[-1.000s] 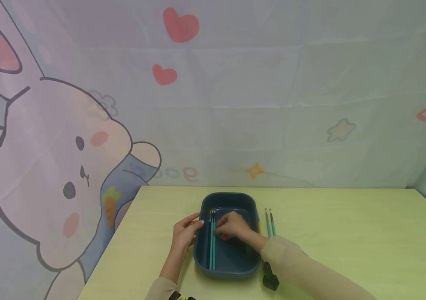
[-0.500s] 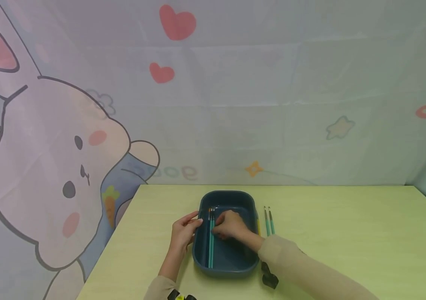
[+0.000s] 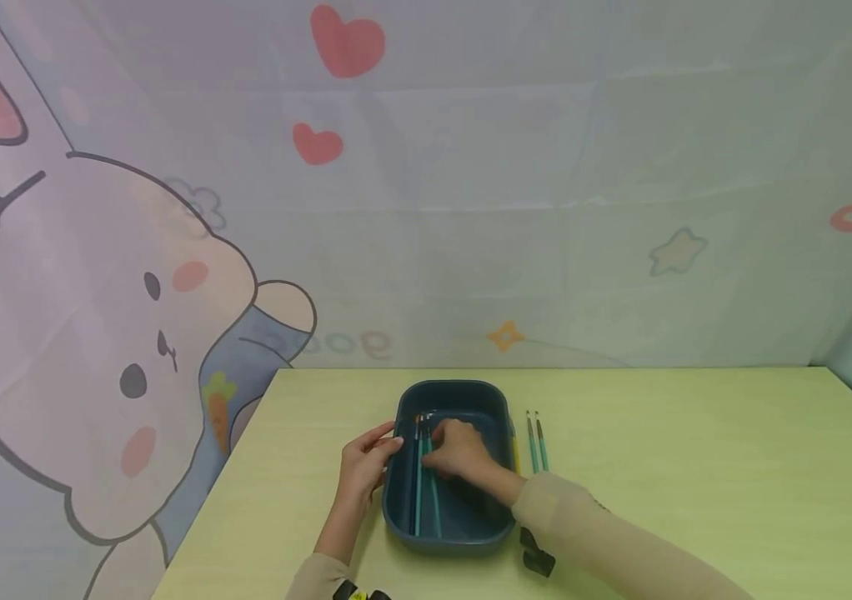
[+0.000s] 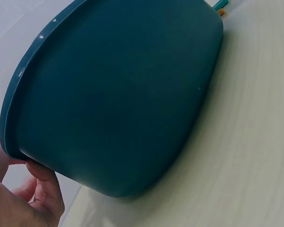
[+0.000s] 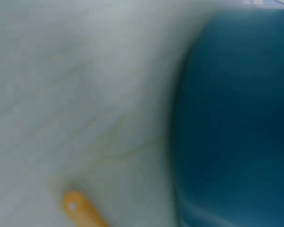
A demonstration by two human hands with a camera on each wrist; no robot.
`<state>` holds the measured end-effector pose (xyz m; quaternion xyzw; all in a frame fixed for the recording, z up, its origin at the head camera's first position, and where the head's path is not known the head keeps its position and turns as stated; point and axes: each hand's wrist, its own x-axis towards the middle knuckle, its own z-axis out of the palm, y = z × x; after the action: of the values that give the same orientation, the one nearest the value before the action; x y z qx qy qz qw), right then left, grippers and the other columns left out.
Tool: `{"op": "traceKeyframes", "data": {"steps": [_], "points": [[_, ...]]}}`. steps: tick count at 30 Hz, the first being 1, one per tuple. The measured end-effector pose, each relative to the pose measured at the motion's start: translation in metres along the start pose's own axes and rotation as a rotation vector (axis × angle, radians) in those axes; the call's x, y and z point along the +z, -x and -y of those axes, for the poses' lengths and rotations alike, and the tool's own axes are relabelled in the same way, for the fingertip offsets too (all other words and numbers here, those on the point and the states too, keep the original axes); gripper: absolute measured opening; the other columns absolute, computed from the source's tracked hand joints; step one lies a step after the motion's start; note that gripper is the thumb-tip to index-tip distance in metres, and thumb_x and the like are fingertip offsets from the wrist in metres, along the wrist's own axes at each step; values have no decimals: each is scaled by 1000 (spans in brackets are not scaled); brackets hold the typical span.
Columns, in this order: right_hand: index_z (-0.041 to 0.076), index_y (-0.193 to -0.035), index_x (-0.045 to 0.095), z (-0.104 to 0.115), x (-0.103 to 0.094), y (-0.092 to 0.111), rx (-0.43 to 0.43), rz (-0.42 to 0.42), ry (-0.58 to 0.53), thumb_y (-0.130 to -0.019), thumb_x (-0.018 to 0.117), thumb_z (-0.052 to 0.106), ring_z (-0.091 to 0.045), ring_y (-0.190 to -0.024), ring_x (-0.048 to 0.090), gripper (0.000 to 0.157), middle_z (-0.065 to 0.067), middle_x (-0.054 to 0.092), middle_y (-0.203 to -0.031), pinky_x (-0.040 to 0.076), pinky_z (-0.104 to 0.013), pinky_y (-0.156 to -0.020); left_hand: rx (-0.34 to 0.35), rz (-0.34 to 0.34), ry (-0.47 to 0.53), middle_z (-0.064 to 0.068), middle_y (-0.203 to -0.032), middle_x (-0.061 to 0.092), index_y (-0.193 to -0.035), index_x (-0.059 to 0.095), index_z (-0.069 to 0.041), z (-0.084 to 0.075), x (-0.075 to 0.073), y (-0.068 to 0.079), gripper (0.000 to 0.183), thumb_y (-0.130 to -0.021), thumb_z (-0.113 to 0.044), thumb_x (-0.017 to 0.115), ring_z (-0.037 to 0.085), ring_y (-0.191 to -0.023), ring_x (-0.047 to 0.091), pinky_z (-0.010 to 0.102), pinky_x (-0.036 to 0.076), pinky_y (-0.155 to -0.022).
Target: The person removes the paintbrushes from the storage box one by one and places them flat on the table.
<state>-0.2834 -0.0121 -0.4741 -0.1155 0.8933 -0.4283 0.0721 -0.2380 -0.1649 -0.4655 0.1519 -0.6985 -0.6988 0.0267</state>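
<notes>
A dark blue rectangular tray [image 3: 471, 521] stands on the table. My left hand [image 3: 362, 468] holds its left rim, thumb on the edge; the left wrist view shows the fingers [image 4: 47, 189] curled under the lip. Inside the tray my right hand [image 3: 462, 454] pinches a green-handled paintbrush [image 3: 437, 507] near its bristle end, the handle slanting toward the front. Another green paintbrush [image 3: 418, 492] lies lengthwise along the tray's left side, close to the pinched one. The right wrist view catches only the tray's outer wall [image 5: 236, 118] and the table, not the hand.
Two more green paintbrushes [image 3: 533, 450] lie right of the tray, partly under the right sleeve [image 3: 568, 517]. A yellow stick [image 3: 516, 454] shows along the tray's right side. In the right wrist view an orange rounded handle end [image 5: 83, 208] lies on the table [image 3: 696, 467].
The paintbrush at the right hand has swung from lying parallel with its neighbour to a slant, its handle end moving right. The left hand stays on the rim.
</notes>
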Motion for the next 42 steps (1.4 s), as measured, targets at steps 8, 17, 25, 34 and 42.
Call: {"op": "traceKeyframes", "data": {"steps": [8,17,25,34,42], "points": [[-9,-102,64,-1,1,-1,1,-17,23,-72,78,10,-11,-44,61,38,-6,64,-58,51,-25,-47,-2,2,-3,-1,-84,64,-128,59,0,0,0,-1,42,-89,-12,66,10,-69,61,25,53,-60],[-10,-100,65,0,-3,0,28,0,-39,-72,76,9,-12,-45,62,36,-8,65,-62,52,-25,-47,-8,10,3,-1,-85,63,-129,58,1,1,0,-2,43,-89,-12,66,10,-70,63,26,54,-60],[-8,-101,66,-2,-3,-3,83,18,-108,-73,76,12,-16,-51,66,35,-12,69,-72,54,-28,-50,-6,12,9,-2,-84,64,-129,59,0,-1,0,1,43,-88,-12,66,9,-70,63,25,54,-60],[-5,-101,67,0,-6,-3,132,33,-161,-74,76,13,-13,-53,66,33,-13,70,-78,55,-27,-52,-18,15,11,0,-85,66,-129,59,1,-3,0,1,42,-89,-10,66,9,-69,62,24,53,-60],[-6,-103,66,-1,-8,-5,135,34,-223,-76,73,11,-10,-51,64,33,-13,69,-79,55,-26,-53,-39,10,7,3,-89,67,-127,60,-1,-1,-1,-4,40,-89,-11,65,11,-71,63,24,53,-61]]}}
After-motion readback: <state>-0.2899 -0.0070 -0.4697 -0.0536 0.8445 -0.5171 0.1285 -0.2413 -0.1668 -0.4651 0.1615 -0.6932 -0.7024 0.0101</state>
